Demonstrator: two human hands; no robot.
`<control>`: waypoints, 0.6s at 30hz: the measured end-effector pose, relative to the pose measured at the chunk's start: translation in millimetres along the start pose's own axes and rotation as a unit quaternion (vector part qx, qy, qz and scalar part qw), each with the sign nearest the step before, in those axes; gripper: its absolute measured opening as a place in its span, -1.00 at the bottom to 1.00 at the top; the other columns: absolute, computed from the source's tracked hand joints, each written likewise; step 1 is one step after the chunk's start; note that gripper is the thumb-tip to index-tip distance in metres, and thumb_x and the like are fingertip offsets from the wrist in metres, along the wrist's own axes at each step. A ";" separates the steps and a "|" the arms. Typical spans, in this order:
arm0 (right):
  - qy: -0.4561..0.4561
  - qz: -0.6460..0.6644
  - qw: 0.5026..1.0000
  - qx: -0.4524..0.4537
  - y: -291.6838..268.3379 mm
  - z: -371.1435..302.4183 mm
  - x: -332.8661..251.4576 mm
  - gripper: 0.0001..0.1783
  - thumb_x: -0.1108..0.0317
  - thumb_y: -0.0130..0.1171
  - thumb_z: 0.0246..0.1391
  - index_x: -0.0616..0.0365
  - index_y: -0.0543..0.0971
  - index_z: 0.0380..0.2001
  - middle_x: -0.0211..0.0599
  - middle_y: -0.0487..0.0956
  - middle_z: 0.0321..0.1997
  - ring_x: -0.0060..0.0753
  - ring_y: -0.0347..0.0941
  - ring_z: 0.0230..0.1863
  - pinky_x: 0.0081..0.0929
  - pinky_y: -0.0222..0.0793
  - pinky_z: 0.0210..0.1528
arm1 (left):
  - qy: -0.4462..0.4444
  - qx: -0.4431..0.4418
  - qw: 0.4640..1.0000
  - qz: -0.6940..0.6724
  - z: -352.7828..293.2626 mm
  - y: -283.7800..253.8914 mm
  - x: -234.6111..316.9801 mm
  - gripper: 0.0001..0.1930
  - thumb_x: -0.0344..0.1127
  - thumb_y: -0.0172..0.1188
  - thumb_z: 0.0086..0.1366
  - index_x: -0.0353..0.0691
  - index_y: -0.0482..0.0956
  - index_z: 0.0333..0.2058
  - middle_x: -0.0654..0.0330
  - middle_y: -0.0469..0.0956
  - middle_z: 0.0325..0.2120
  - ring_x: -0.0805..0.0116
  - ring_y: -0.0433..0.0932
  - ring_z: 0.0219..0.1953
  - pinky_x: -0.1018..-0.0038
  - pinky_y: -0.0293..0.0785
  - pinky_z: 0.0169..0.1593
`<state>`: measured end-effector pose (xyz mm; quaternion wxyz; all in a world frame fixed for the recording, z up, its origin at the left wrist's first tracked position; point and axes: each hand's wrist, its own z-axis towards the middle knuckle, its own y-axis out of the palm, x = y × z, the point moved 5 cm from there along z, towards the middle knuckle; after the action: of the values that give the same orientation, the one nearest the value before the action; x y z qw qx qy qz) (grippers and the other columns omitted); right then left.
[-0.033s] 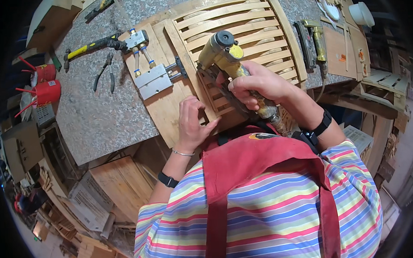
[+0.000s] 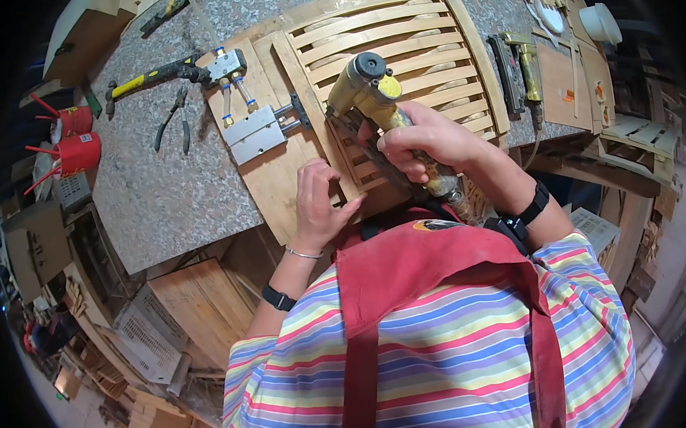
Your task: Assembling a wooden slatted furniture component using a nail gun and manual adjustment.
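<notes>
My right hand [image 2: 431,137] is wrapped round the grip of a worn yellow pneumatic nail gun [image 2: 380,97]. Its nose points down at the left rail of a slatted wooden frame [image 2: 397,47]; the exact contact point is hidden under the tool. At the near end of that rail, my left hand [image 2: 318,203] has bent fingers against the wood and the thumb at the rail's end, gripping the corner. Beneath lies a wooden board [image 2: 261,183], where a metal pneumatic cylinder [image 2: 257,135] meets the rail through a dark pusher.
Left on the speckled table [image 2: 174,210] lie pliers [image 2: 174,120], a yellow-black hammer [image 2: 142,81] and red containers [image 2: 78,153]. A second nail gun [image 2: 524,72] lies right of the frame, near a white tub [image 2: 599,24]. Wooden panels [image 2: 201,300] stand below the table's front edge.
The nail gun's head has shifted very slightly to the left. My left hand and the slatted frame look unmoved.
</notes>
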<state>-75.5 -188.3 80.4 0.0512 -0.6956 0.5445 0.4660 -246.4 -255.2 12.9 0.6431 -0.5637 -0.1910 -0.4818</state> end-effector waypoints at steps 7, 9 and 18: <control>0.049 -0.009 0.999 -0.007 2.1 -17.4 11.4 -0.76 0.40 0.04 -0.02 0.32 0.37 -0.28 -0.42 0.32 -0.75 -0.59 0.23 -0.81 -0.60 0.21 -0.76 | -0.006 -0.004 1.000 0.015 -1.8 0.1 -1.7 -0.43 -0.34 0.51 -0.25 -0.22 0.35 -0.27 0.06 0.38 -0.28 0.04 0.39 -0.18 0.27 0.37 -0.10; 0.059 -0.024 0.998 -0.015 3.2 -20.5 16.3 -0.77 0.42 0.04 -0.03 0.31 0.37 -0.29 -0.41 0.33 -0.76 -0.60 0.24 -0.81 -0.60 0.21 -0.76 | -0.010 -0.006 1.000 0.015 -1.6 1.9 -3.1 -0.43 -0.34 0.52 -0.26 -0.22 0.35 -0.27 0.06 0.38 -0.29 0.05 0.39 -0.18 0.27 0.37 -0.10; 0.101 -0.024 0.994 -0.022 4.1 -37.2 27.8 -0.75 0.43 0.04 -0.02 0.30 0.37 -0.25 -0.42 0.35 -0.73 -0.63 0.24 -0.80 -0.62 0.21 -0.73 | -0.010 0.006 1.000 0.026 -3.2 3.0 -1.5 -0.43 -0.36 0.52 -0.27 -0.22 0.35 -0.29 0.07 0.38 -0.29 0.06 0.41 -0.17 0.27 0.38 -0.11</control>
<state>-57.5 -231.2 83.5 -0.0082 -0.7529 0.5197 0.4038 -245.5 -257.8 9.2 0.6568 -0.5692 -0.1857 -0.4583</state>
